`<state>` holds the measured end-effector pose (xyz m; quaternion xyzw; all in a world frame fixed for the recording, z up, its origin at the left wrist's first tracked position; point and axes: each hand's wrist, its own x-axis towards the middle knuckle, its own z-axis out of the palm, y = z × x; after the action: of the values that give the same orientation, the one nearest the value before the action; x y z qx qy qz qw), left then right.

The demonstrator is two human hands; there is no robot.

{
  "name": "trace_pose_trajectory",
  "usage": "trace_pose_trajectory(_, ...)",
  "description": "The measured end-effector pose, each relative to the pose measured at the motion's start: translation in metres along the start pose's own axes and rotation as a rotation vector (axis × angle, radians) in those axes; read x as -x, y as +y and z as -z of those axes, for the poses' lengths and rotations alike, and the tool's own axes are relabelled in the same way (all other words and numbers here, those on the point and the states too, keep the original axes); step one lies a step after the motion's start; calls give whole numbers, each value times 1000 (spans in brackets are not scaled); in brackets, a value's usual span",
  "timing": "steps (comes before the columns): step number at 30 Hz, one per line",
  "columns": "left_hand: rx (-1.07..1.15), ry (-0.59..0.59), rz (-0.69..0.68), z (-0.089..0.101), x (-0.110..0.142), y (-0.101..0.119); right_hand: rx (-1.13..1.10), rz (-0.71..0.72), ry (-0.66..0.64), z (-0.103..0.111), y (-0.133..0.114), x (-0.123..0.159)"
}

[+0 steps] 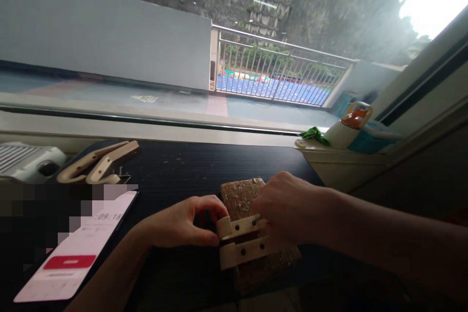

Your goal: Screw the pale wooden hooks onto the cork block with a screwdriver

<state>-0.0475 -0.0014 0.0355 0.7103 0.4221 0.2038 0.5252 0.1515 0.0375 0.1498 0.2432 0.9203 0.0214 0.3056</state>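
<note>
A pale wooden piece (242, 243) with two slotted arms and several small dark holes lies on a brown sheet of sandpaper (241, 194) at the front of the black table (190, 165). My left hand (183, 222) pinches the piece's left end between thumb and fingers. My right hand (288, 207) covers and grips its right end. The sandpaper's far end shows above my hands; its near end sticks out under the piece.
A phone (78, 248) with a lit timer screen lies at the front left. Two more wooden parts (98, 161) and a grey device (25, 160) lie at the back left. On the window ledge to the right stand a white bottle (347, 129) and green cloth (313, 134).
</note>
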Motion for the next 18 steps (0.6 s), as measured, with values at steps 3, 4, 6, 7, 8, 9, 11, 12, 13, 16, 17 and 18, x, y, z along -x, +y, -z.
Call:
trace_pose_trajectory(3,23,6,11,-1,0,-1,7,20,18,8,2,6)
trace_pose_trajectory(4,35,9,12,-1,-1,-1,-7,31,20,10,2,7)
trace_pose_trajectory(6,68,7,7,-2,-2,-2,-31,74,35,13,3,8)
trace_pose_trajectory(7,87,3,1,-2,-2,-3,-42,101,48,13,3,7)
trace_pose_trajectory(8,104,-1,-6,-3,-2,-3,-54,130,68,12,4,6)
trace_pose_trajectory(9,120,-7,-11,-3,-2,-3,-69,161,93,11,5,5)
trace_pose_trajectory(11,148,-19,-14,-4,-3,-3,-92,199,132,8,6,3)
trace_pose_trajectory(12,158,-26,-14,-4,-3,-3,-95,203,136,7,7,3)
trace_pose_trajectory(13,166,-33,-15,-4,-3,-3,-93,203,129,6,8,2)
trace_pose_trajectory(16,166,-40,-21,-4,-5,-2,-54,180,79,7,9,2)
trace_pose_trajectory(17,159,-41,-23,-4,-5,-2,-37,173,69,8,8,2)
trace_pose_trajectory(18,151,-43,-25,-3,-5,-2,-21,163,67,8,8,2)
